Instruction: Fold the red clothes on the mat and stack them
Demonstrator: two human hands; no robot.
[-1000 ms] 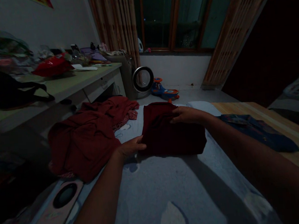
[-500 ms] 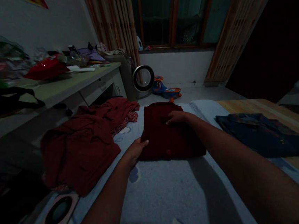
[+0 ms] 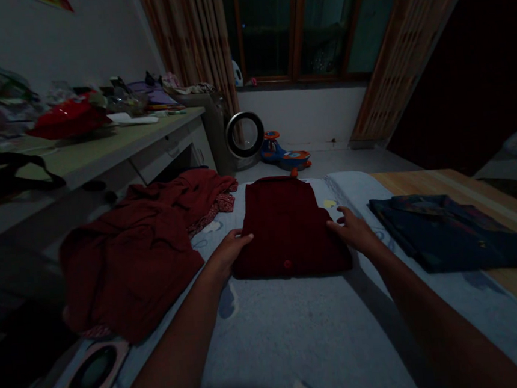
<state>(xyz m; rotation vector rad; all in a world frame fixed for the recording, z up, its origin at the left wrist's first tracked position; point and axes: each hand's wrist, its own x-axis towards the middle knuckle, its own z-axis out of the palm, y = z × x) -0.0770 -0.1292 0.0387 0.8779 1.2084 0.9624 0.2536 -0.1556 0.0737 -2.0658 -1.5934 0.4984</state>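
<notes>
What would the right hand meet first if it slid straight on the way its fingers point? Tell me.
The right hand points up and left across the bed, so it would probably meet the folded dark red garment first; its fingers already lie at that garment's right edge.

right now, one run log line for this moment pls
left hand: on folded red garment left edge | right hand: at its right edge | blue garment: right, apart

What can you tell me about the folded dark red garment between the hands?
The folded dark red garment lies flat on the pale blue sheet as a neat rectangle of soft-looking cloth, with one red button near its front edge. The left hand touches its left edge and the right hand its right edge.
</notes>
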